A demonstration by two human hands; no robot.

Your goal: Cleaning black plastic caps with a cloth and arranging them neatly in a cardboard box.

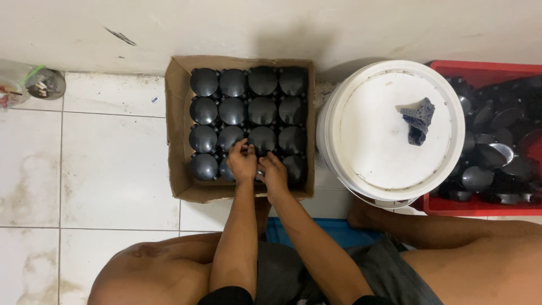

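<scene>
Domed black parts (262,110) sit packed in tight rows inside the cardboard box (179,113), so none can roll. Both hands, left (243,161) and right (274,172), rest curled fingers on the nearest row, apparently pinching one dome between them.

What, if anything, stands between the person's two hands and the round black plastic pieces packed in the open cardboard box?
Nothing visible. The left hand and right hand already rest on the round black plastic pieces in the front rows of the open cardboard box, which has no lid or cover over it.
</scene>
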